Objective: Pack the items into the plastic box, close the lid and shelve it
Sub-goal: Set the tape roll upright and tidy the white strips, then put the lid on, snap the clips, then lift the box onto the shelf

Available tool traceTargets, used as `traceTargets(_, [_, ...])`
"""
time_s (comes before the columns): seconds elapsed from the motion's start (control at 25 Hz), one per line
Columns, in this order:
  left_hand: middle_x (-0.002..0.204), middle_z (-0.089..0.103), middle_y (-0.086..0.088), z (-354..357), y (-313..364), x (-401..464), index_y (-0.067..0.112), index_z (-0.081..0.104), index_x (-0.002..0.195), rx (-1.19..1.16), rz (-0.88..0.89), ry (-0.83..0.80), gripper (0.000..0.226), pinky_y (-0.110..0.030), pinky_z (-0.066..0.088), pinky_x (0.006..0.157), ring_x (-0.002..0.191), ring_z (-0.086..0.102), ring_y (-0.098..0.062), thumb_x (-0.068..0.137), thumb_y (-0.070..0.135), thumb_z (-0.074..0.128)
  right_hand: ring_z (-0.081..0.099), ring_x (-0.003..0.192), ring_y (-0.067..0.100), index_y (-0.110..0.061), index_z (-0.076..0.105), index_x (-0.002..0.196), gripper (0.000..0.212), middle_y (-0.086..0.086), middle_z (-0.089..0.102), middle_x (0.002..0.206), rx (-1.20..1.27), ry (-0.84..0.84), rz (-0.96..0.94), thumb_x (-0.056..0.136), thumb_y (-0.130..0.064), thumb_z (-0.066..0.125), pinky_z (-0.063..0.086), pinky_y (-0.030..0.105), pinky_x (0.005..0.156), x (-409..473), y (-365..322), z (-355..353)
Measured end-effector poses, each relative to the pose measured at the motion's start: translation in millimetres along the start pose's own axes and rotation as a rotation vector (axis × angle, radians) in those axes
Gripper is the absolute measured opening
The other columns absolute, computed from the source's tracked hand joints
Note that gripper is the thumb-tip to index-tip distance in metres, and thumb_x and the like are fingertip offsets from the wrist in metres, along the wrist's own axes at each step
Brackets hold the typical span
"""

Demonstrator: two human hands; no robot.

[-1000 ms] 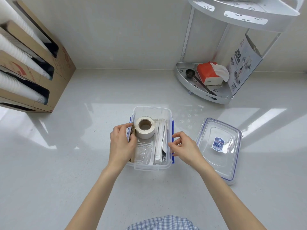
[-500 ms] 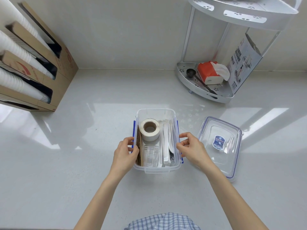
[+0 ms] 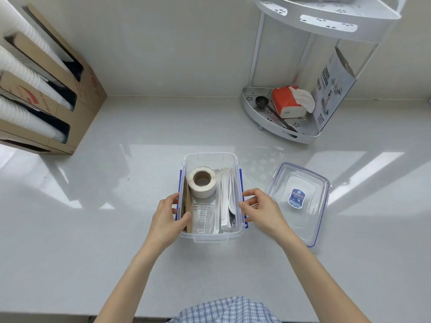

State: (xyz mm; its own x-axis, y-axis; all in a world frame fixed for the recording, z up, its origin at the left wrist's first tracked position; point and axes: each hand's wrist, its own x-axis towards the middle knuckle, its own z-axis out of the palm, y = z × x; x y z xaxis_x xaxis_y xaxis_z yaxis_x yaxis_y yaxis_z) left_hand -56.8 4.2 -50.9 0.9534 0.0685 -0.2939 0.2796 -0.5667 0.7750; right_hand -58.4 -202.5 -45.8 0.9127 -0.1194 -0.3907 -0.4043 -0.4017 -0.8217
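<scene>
Gripping the clear rectangular plastic box (image 3: 211,236) at frame centre: left hand (image 3: 166,217) on its left wall with the thumb over the rim inside, right hand (image 3: 261,212) pinching the right wall at the blue latch. Inside: white tape roll (image 3: 202,181), clear plastic cup (image 3: 202,217), brown cardboard pieces (image 3: 187,206), wrapped white cutlery (image 3: 225,199). Clear blue-edged lid (image 3: 299,201) lies just right, on the pale grey counter (image 3: 116,217). Box open.
</scene>
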Motion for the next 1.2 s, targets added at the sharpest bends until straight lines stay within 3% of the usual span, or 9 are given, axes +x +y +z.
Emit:
traceTargets(0.24, [0.125,0.049,-0.013,9,3,-2,0.011,0.045,0.125,0.075,0.026,0.119,0.040,-0.036,0.045,0.086,0.089,0.051,-0.019,0.085,0.011,0.049,0.060,0.073,0.019,-0.012,0.052,0.114,0.027,-0.005,0.054,0.073,-0.004,-0.045,-0.027,0.088,-0.020,0.055,0.057,0.040,0.082,1,0,-3])
traceTargets(0.48, [0.126,0.049,-0.015,10,5,-4,0.012,0.044,0.126,0.106,-0.005,0.109,0.040,-0.038,0.042,0.092,0.092,0.049,-0.020,0.086,0.015,0.049,0.061,0.079,0.020,-0.013,0.053,0.114,0.027,-0.004,0.056,0.079,0.014,-0.078,-0.033,0.088,-0.021,0.053,0.056,0.036,0.080,0,2,-7])
traceTargets(0.6, [0.132,0.042,-0.017,9,10,-3,0.009,0.038,0.131,0.134,-0.020,0.132,0.048,-0.039,0.037,0.100,0.112,0.048,-0.027,0.086,0.019,0.052,0.062,0.078,0.018,-0.012,0.054,0.114,0.026,-0.001,0.057,0.082,0.064,-0.076,-0.032,0.089,-0.017,0.050,0.054,0.030,0.075,0,7,-16])
traceTargets(0.72, [0.137,0.036,-0.015,12,26,-3,0.010,0.036,0.133,0.136,0.020,0.235,0.049,-0.043,0.030,0.108,0.128,0.035,-0.030,0.086,0.016,0.049,0.062,0.075,0.015,-0.012,0.055,0.113,0.025,-0.001,0.058,0.084,0.062,-0.033,-0.022,0.089,-0.017,0.048,0.053,0.035,0.081,1,16,-31])
traceTargets(0.84, [0.132,0.041,-0.013,26,51,-5,0.010,0.044,0.126,0.039,0.113,0.279,0.039,-0.031,0.037,0.099,0.117,0.044,-0.022,0.087,0.012,0.046,0.060,0.073,0.015,-0.011,0.055,0.112,0.024,0.004,0.058,0.089,0.071,0.015,-0.001,0.090,-0.014,0.046,0.053,0.037,0.082,-1,29,-55])
traceTargets(0.92, [0.126,0.048,-0.011,40,70,-7,0.008,0.048,0.121,-0.007,0.192,0.247,0.034,-0.014,0.034,0.081,0.104,0.047,-0.012,0.087,0.008,0.044,0.059,0.075,0.018,-0.010,0.056,0.111,0.024,0.005,0.059,0.089,0.070,0.067,0.019,0.090,-0.013,0.045,0.053,0.039,0.084,-3,38,-71])
traceTargets(0.96, [0.125,0.050,-0.010,52,79,-7,0.007,0.049,0.120,-0.035,0.215,0.204,0.033,-0.013,0.033,0.078,0.101,0.047,-0.010,0.088,0.008,0.043,0.059,0.077,0.019,-0.010,0.056,0.111,0.024,0.004,0.059,0.088,0.073,0.101,0.035,0.090,-0.013,0.045,0.053,0.040,0.086,-4,45,-82])
traceTargets(1.08, [0.127,0.054,-0.006,88,100,-8,0.008,0.049,0.121,-0.113,0.177,0.034,0.033,-0.021,0.036,0.083,0.101,0.049,-0.010,0.089,0.009,0.042,0.058,0.084,0.021,-0.011,0.056,0.112,0.025,-0.001,0.057,0.085,0.062,0.184,0.094,0.089,-0.015,0.046,0.052,0.043,0.091,-5,60,-104])
traceTargets(1.2, [0.136,0.048,-0.003,126,116,-12,0.010,0.044,0.128,-0.084,0.134,-0.147,0.038,-0.023,0.035,0.095,0.112,0.047,-0.012,0.090,0.013,0.041,0.055,0.091,0.023,-0.009,0.055,0.117,0.029,0.008,0.058,0.102,-0.011,0.220,0.128,0.090,-0.017,0.047,0.047,0.035,0.089,-7,77,-123])
